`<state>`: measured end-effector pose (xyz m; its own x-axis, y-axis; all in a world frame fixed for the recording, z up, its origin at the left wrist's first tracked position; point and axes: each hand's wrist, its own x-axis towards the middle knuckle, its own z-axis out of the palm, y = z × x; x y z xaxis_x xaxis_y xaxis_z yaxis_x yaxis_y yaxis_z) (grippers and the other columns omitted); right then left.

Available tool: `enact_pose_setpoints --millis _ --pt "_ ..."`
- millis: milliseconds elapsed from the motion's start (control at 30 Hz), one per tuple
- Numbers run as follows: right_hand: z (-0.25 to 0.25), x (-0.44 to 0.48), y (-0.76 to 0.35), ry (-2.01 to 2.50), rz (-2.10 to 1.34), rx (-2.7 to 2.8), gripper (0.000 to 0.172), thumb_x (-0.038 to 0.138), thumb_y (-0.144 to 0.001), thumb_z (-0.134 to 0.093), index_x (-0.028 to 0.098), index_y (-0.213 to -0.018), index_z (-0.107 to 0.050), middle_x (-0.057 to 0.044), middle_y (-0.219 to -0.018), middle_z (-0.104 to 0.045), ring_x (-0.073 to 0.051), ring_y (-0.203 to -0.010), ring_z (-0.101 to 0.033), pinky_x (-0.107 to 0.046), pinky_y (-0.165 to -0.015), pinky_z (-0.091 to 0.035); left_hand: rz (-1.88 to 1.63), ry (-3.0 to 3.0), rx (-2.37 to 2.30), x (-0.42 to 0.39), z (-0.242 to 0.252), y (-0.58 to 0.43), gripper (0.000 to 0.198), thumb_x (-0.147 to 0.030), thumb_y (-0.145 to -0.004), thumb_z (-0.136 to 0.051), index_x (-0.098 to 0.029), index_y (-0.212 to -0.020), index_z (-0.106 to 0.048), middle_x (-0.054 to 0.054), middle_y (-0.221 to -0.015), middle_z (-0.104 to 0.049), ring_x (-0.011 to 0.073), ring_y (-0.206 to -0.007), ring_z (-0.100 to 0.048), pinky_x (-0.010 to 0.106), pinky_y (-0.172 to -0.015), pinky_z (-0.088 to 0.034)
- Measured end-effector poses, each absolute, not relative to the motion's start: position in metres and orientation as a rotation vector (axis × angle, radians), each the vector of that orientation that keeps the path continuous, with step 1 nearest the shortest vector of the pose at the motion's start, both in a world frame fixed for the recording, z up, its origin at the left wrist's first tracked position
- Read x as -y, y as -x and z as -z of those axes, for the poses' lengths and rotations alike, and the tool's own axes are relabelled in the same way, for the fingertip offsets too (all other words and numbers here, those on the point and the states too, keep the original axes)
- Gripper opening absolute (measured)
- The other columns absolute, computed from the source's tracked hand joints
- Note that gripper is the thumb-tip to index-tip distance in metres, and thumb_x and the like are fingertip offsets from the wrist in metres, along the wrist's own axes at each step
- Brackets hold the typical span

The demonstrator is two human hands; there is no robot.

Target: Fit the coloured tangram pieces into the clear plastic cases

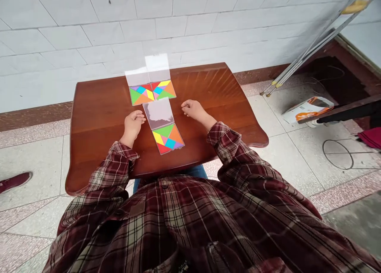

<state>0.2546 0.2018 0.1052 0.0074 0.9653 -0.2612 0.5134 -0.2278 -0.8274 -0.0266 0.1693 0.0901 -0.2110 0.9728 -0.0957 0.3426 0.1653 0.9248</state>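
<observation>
Three tangram puzzles in clear-lidded cases lie open on the wooden table. The front tangram [168,138] has its coloured pieces set in a square, and its clear lid [157,116] is folded back toward the wall. Behind it, the left tangram [141,94] and the right tangram [163,89] sit side by side, lids raised toward the wall. My left hand [133,126] is just left of the front lid, fingers loosely bent and apart, holding nothing. To the right of that lid, my right hand [195,110] hovers with loosely curled fingers, also empty.
The brown table [98,126] stands near a white tiled wall [119,34]. Crutches [309,50] lean at the right, above a white and orange container [309,109] on the floor. A wire ring [337,154] lies further right. Someone's shoe [18,181] shows at the left.
</observation>
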Motion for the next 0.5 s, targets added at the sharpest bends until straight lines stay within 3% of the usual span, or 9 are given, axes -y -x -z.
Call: enact_pose_setpoints --millis 167,300,500 --pt "-0.102 -0.133 -0.235 1.686 -1.132 1.722 0.013 0.01 -0.084 -0.052 0.016 -0.09 -0.061 0.001 -0.076 -0.063 -0.011 -0.07 -0.059 -0.024 -0.071 -0.049 -0.996 -1.283 -1.507 -0.136 -0.083 -0.005 0.042 -0.01 -0.077 -0.049 -0.018 -0.117 -0.058 0.005 -0.104 -0.07 0.0139 -0.096 -0.068 0.03 -0.093 -0.053" --pt "-0.1 -0.093 -0.214 1.674 -1.013 1.985 0.02 0.008 -0.083 -0.052 0.016 -0.095 -0.066 -0.004 -0.096 -0.069 -0.016 -0.087 -0.063 -0.027 -0.083 -0.05 -1.057 -1.278 -1.604 -0.134 -0.073 -0.018 0.038 -0.01 -0.079 -0.049 -0.017 -0.116 -0.058 0.004 -0.096 -0.068 0.0135 -0.088 -0.067 0.029 -0.089 -0.054" --pt "-0.109 -0.043 -0.194 1.884 -0.738 2.286 0.032 0.016 -0.087 -0.057 0.02 -0.119 -0.063 -0.016 -0.124 -0.061 -0.027 -0.11 -0.062 -0.035 -0.091 -0.05 -1.087 -1.253 -1.658 -0.104 -0.071 -0.02 0.034 -0.009 -0.081 -0.045 -0.015 -0.113 -0.055 0.002 -0.087 -0.065 0.0113 -0.078 -0.065 0.027 -0.085 -0.054"
